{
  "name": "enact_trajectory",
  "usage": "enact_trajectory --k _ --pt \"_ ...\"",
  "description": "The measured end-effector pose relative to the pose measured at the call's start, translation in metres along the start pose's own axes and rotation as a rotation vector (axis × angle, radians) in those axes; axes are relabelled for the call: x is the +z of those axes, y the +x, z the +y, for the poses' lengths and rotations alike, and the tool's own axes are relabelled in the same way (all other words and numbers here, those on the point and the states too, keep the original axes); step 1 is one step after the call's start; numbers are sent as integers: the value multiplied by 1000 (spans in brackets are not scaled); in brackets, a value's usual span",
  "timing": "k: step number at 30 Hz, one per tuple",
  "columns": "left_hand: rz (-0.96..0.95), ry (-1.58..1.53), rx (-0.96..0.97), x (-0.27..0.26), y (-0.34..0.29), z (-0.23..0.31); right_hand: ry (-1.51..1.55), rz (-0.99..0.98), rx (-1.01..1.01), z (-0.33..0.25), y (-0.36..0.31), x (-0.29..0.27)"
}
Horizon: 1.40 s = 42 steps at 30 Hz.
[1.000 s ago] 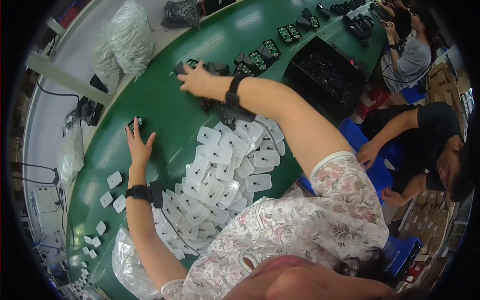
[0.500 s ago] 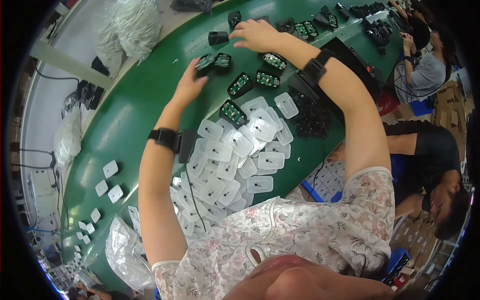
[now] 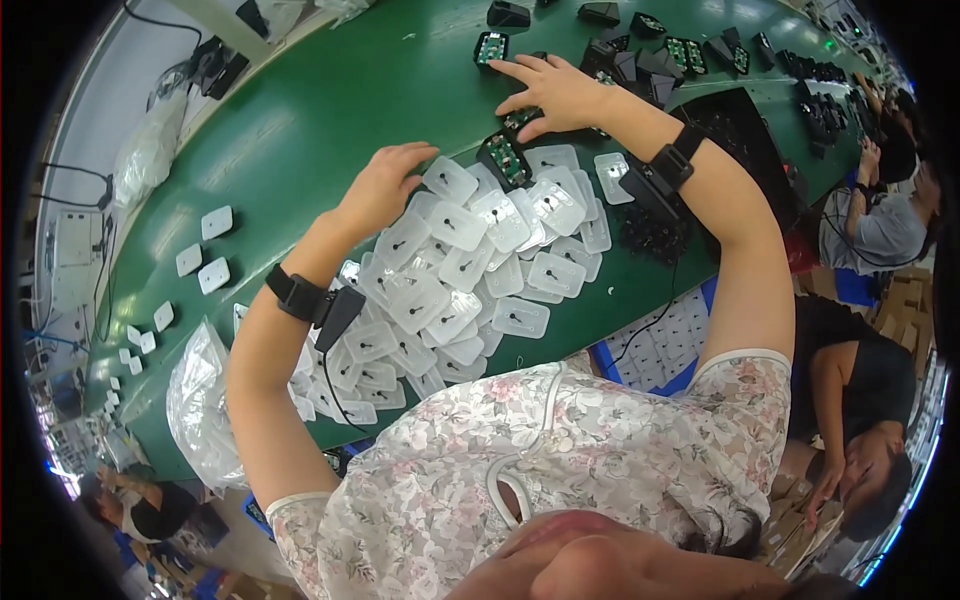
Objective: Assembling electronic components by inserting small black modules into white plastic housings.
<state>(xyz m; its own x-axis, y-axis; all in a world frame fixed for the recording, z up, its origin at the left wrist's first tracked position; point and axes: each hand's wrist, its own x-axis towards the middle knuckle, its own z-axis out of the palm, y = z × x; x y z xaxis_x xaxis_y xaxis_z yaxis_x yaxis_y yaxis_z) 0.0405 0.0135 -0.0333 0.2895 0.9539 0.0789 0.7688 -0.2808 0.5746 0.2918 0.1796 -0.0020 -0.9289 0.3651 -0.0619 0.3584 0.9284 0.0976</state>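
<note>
My right hand [image 3: 560,93] reaches over a group of black housings with green circuit boards, its fingers spread. Its fingertips are close to one upright housing [image 3: 491,48], and another housing [image 3: 521,118] is partly hidden under the hand; whether it touches them I cannot tell. Just below sits a further black housing [image 3: 505,158], at the upper edge of a heap of translucent white plastic covers [image 3: 455,226]. At the heap's upper left, my left hand [image 3: 382,188] has its fingers stretched out and holds nothing. Each cover carries a small dark piece in its middle.
Small black parts [image 3: 655,235] lie right of the heap, near a black tray [image 3: 745,130]. More housings [image 3: 655,70] crowd the far right of the green table [image 3: 300,130]. Loose white covers [image 3: 215,275] and a clear plastic bag [image 3: 200,410] lie left. Co-workers sit at right.
My left hand has moved back from the housings toward the white covers. My right hand has come down nearer the heap, over the housings. The whole view has shifted.
</note>
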Motion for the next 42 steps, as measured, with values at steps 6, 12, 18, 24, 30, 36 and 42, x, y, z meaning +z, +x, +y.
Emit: enact_trajectory --k 6,12,18,24,30,36,42 --pt "-4 81 62 10 -3 14 -145 98 90 41 -8 18" --pt "-40 26 45 6 -3 18 -527 53 567 88 -22 13" --pt "18 112 102 8 -2 21 371 -88 330 -34 7 -30" --pt "-31 202 144 5 4 23 513 -196 239 -56 13 -14" --pt "-48 211 94 1 -5 23 1088 42 404 -26 17 -31" --pt "-57 198 -5 -4 -13 12 1083 277 511 5 18 3" --pt "47 236 -173 -20 -25 -15 1086 189 533 19 2 12"
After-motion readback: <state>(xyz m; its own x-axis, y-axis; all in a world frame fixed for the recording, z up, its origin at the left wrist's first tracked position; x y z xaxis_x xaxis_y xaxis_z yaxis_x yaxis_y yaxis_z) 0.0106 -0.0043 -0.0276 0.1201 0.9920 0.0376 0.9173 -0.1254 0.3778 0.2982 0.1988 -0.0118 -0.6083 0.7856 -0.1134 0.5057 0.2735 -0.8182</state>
